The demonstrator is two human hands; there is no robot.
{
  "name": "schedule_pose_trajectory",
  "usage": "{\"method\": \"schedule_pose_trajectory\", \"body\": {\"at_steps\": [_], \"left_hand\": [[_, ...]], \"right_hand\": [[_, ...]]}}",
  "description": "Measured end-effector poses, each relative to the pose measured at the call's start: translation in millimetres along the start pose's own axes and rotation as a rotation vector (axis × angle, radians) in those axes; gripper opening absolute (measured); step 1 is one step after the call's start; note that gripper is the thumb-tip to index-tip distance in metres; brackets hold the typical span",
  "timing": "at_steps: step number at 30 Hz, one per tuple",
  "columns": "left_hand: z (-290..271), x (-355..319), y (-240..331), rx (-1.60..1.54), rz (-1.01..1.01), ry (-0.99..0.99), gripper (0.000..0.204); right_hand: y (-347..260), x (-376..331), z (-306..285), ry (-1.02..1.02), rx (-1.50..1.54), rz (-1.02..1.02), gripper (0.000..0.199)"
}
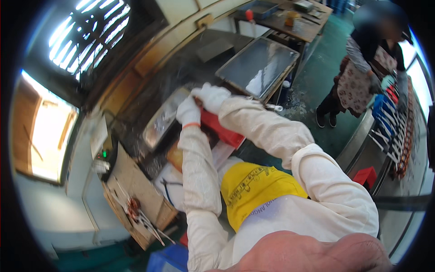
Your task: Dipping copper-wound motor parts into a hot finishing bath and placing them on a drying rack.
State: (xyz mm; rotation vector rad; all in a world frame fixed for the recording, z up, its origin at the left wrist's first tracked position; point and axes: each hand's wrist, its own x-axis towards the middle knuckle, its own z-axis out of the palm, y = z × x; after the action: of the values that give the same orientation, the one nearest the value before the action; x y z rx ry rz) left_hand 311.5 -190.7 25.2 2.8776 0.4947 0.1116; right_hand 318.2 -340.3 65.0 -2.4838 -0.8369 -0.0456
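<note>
Both my hands wear white gloves and are close together over a dark worktop. My left hand (188, 112) is curled at the near end of a shiny, shallow rectangular tray (158, 128) with a pale rim. Just right of it, my right hand (211, 97) is also closed, its fingertips near the tray's upper corner. A small brownish-red bit shows between the hands, but what the fingers grip is hidden. Below the hands stands a red plastic container (222, 129), partly covered by my forearms. Beside my left forearm is a yellowish-brown item (175, 156).
A large flat glossy tray (258, 65) lies right of my hands. At left, a wooden board (136, 190) carries sticks with reddish tips. Across the aisle, a person (362, 72) in a patterned apron stands at a metal counter (344, 165) with rows of white-handled items and a red box (365, 177).
</note>
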Motion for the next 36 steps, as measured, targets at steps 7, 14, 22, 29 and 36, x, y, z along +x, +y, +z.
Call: {"method": "schedule_pose_trajectory", "body": {"at_steps": [7,14,22,29,36], "left_hand": [[-12.3,-14.9,37.0,0.048,0.061,0.047,0.027],[14.7,-23.1,41.2,0.184,0.26,0.306,0.019],[0.5,-46.1,63.1,0.274,0.555,0.626,0.007],[-19.3,-56.3,90.1,0.338,0.757,0.685,0.023],[-20.6,-63.3,99.9,0.361,0.845,0.712,0.037]], "right_hand": [[19.6,-14.8,-15.0,0.039,-0.067,0.052,0.039],[42.3,-37.8,-11.3,0.073,-0.005,0.079,0.044],[42.4,-86.6,-0.5,0.345,0.271,0.151,0.055],[49.4,-108.0,26.1,0.739,0.43,0.108,0.056],[59.4,-111.3,45.2,0.864,0.451,-0.037,0.064]]}}
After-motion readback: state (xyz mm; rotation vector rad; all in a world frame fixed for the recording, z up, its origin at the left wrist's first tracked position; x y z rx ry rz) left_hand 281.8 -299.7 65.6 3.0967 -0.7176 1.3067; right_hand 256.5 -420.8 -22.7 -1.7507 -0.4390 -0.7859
